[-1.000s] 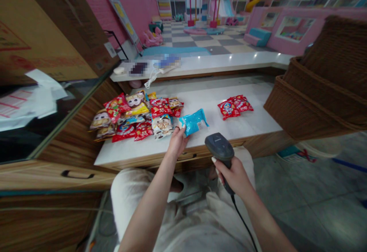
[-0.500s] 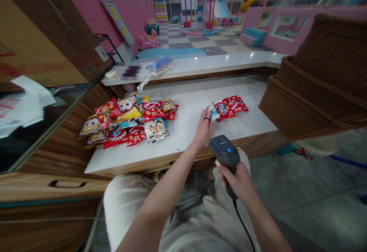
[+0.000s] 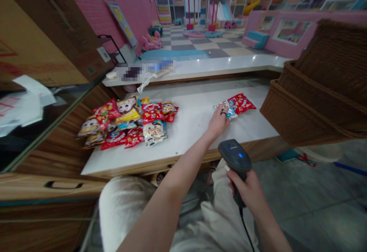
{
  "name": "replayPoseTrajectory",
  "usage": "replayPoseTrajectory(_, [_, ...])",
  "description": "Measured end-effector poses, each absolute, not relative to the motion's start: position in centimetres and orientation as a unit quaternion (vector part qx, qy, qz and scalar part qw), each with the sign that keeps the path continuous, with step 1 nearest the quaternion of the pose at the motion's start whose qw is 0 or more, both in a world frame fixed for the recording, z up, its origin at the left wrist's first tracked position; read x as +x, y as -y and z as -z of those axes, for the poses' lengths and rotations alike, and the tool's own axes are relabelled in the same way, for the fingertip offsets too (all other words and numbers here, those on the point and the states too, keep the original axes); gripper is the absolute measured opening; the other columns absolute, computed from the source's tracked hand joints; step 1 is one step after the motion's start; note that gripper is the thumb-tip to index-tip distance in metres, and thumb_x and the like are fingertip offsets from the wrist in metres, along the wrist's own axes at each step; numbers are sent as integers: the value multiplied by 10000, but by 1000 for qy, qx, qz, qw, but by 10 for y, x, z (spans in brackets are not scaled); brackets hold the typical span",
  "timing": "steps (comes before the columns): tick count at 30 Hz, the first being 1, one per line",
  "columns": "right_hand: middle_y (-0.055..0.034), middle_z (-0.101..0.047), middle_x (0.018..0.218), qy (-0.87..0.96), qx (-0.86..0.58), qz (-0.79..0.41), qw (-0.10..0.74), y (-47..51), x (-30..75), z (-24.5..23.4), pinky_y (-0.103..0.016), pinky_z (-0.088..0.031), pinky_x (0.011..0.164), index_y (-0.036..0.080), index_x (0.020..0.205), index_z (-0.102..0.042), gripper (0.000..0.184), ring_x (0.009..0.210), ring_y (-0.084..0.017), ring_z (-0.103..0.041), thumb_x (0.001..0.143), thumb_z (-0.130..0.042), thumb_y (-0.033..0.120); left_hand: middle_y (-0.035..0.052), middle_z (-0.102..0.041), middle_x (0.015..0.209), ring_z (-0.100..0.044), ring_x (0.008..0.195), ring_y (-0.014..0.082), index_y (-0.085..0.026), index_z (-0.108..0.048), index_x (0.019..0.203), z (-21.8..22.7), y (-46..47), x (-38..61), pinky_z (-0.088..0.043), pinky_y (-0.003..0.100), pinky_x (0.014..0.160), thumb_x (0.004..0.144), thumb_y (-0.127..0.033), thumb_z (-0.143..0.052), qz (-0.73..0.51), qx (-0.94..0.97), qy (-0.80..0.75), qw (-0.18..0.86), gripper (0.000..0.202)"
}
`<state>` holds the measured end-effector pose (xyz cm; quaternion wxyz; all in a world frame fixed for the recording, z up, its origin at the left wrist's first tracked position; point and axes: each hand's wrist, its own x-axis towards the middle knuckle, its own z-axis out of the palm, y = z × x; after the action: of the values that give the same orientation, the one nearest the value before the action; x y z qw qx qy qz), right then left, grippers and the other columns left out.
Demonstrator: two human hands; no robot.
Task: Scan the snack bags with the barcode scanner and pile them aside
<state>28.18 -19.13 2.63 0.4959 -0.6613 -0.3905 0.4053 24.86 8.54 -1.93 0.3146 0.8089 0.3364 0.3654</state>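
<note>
My left hand, with a dark ring on one finger, has its fingers closed over a white-and-blue snack bag. This bag lies on the white desk top against a red snack bag and partly overlaps it. Wrapped round the handle of a dark grey barcode scanner is my right hand. The scanner has a lit blue light and a cable running down, and it is held in front of the desk edge. A pile of red, yellow and white snack bags lies on the left of the desk.
Brown wicker baskets are stacked at the right end of the desk. A large cardboard box stands at the left above some white papers. Behind the desk runs a raised white ledge with a white cable on it.
My left hand and the white-and-blue bag have moved right, up to and over the red bags. The scanner in my right hand has shifted slightly right and down.
</note>
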Motion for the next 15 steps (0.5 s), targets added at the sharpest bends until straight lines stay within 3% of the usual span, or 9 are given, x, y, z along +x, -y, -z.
replayPoseTrajectory(4, [-11,-592,435,406,-643,-436,481,189,269,-24,-266,-458,405,245,586,-625,462,366,-165,-556,825,-815,591,250,-306,1853,-275,1744,407,-122,-569,1618,-4,-64,174,-168,599,1441,941,-189,-652,-407,795,-364,265,685])
replayPoseTrajectory(7, [-9,-595,437,413,-629,-458,473,185,256,-25,-265,-465,404,240,610,-640,441,366,-165,-562,805,-819,594,171,-399,1830,-281,1742,404,-214,-658,1531,-22,-52,99,-105,619,1444,884,-163,-728,-456,755,-414,226,652])
replayPoseTrajectory(15, [4,-612,448,467,-586,-498,437,177,233,-30,-274,-507,427,256,679,-618,408,387,-188,-607,873,-804,563,198,-484,1777,-201,1751,466,-166,-742,1356,-43,-58,-30,-14,650,1425,779,-170,-857,-434,676,-579,142,589])
